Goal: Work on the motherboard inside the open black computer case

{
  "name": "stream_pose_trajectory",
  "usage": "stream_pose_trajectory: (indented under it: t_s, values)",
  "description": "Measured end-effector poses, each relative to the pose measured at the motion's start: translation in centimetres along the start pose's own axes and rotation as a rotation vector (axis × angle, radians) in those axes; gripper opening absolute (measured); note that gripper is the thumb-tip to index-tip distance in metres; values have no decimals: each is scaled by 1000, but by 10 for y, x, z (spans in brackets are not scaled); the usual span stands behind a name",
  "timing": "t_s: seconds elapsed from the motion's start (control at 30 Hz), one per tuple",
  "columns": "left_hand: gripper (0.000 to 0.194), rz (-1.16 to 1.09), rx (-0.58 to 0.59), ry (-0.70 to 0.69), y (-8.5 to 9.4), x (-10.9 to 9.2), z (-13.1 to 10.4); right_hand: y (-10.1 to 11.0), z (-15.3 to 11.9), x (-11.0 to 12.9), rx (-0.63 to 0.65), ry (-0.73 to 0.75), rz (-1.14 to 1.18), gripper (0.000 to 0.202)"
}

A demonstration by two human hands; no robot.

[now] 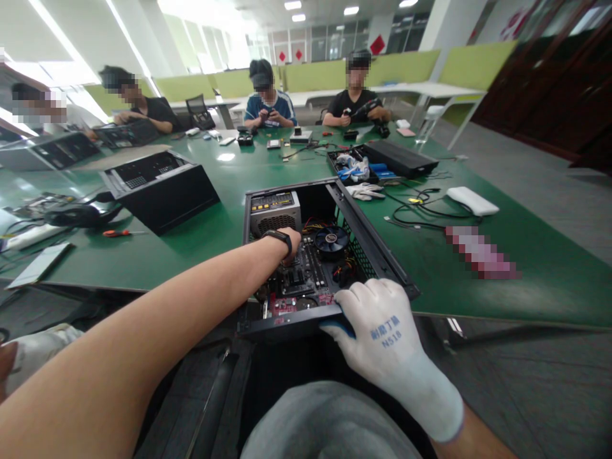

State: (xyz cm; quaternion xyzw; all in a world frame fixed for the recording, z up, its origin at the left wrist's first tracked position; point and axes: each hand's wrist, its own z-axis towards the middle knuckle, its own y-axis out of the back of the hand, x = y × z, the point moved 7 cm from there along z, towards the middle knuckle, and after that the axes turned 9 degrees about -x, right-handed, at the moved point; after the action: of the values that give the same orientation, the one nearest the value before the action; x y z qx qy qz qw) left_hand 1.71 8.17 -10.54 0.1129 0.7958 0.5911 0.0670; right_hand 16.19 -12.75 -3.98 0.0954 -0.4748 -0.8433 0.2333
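An open black computer case (377, 245) lies on the table's near edge, its inside facing up. My left hand (292, 242), bare and with a dark wristband, reaches in over the motherboard (299, 277), just below the power supply (277, 213). Its fingers curl downward, and their tips and anything between them are hidden. My right hand (375, 312), in a white glove, grips the near rim of the case, fingers over the top and thumb below. A round black CPU fan (331, 240) sits right of my left hand, with coloured wires around it.
Another black case (167, 191) stands at left, near an orange screwdriver (122, 233). To the right lie black cables (421, 213), a white box-like object (472, 201) and white gloves (364, 191). A dark tray (342, 159) holds more gloves. Several people sit across the green table (516, 274).
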Motion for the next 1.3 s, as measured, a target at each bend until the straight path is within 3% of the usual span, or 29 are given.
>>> stream_pose_trajectory:
  t_s: [0.13,0.27,0.37,0.6,0.83,1.3]
  values:
    - [45,48,49,-12,-3,3,1,0,1,1,-14,9,0,32]
    - [68,144,107,1,-8,5,4,1,1,1,-15,14,1,31]
    - [75,194,146,5,-11,5,5,1,1,1,-22,12,3,32]
    - [68,290,87,-52,0,-4,1,1,2,2,-31,14,9,31]
    - [48,325,85,-100,7,-14,-6,1,0,0,-29,9,10,32]
    - [52,356,90,-106,6,-14,-2,-1,0,0,-11,1,-5,33]
